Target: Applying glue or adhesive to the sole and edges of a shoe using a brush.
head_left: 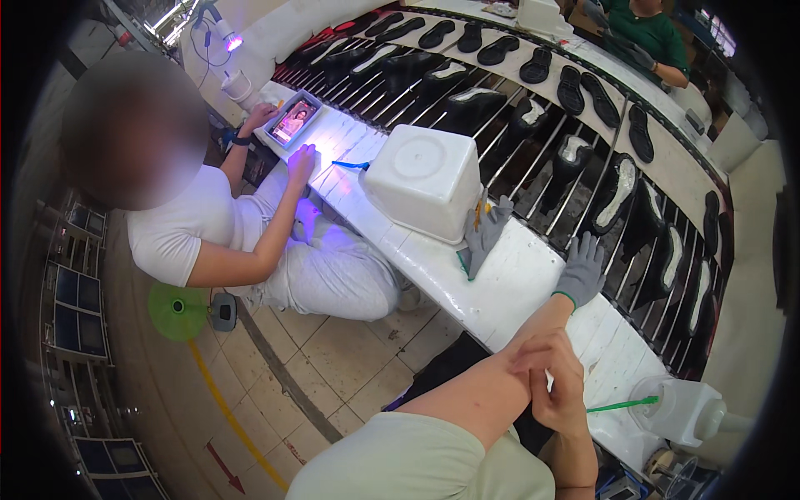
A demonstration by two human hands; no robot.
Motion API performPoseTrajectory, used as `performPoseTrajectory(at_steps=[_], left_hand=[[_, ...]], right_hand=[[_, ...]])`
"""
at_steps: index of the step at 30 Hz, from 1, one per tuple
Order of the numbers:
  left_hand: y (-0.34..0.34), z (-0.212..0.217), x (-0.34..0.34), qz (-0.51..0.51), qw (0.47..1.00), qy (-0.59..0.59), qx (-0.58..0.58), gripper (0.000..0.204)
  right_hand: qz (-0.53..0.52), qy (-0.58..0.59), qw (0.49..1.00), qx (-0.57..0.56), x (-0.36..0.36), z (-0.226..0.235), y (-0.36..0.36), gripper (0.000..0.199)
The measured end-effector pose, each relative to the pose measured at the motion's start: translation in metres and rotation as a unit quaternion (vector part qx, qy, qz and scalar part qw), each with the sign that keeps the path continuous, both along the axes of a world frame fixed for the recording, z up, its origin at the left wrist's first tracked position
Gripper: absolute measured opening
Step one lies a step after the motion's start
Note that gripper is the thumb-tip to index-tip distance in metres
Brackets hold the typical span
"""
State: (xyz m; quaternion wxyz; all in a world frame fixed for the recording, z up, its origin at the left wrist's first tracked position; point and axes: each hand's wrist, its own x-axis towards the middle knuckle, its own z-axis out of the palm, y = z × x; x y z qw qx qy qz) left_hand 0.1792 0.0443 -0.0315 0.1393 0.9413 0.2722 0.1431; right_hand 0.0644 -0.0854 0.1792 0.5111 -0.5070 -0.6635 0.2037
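Observation:
My left hand [585, 272], in a grey glove with a green cuff, lies with fingers outstretched at the worktable's edge, beside the conveyor rods. Across my bare left forearm [492, 385] comes my ungloved right hand [553, 373], its fingers curled and touching the skin; I see nothing held in it. A loose grey glove [483, 242] rests on the white table, against a large white plastic container [427, 179]. Close to my left hand, black shoe uppers [568, 162] and black soles with whitish coated surfaces [615, 193] lie on the conveyor.
A seated person [225, 225] occupies the left, near a propped phone [293, 122]. A blue-handled tool [350, 165] touches the container's left side. At lower right stands a translucent container [696, 412] with a green stick [625, 406]. Another person [646, 37] works across the conveyor.

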Motion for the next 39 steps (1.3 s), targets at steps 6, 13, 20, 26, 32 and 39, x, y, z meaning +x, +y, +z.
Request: performPoseTrajectory(at_steps=[6,13,20,26,32,39], left_hand=[[-0.001,-0.005,0.0,0.003,1.0,0.005,-0.004,0.061],[-0.004,-0.004,0.003,0.009,1.0,0.004,-0.002,0.058],[-0.005,-0.002,0.005,0.024,1.0,-0.004,-0.005,0.057],[-0.006,-0.005,0.007,0.016,1.0,-0.013,-0.012,0.056],[-0.007,-0.004,0.005,0.038,0.999,-0.018,-0.017,0.054],[-0.006,-0.006,0.004,0.043,0.999,-0.03,-0.003,0.052]], right_hand=[[0.141,0.095,0.984,0.045,-0.004,0.032,-0.004,0.03],[0.165,0.054,0.984,0.03,0.033,0.01,-0.001,0.022],[0.268,0.122,0.952,0.087,0.024,0.037,0.002,0.029],[0.218,0.05,0.974,0.039,0.051,0.005,0.0,0.029],[0.26,0.138,0.953,0.071,0.023,0.029,-0.001,0.027],[0.161,0.038,0.986,0.038,0.054,0.0,-0.009,0.019]])
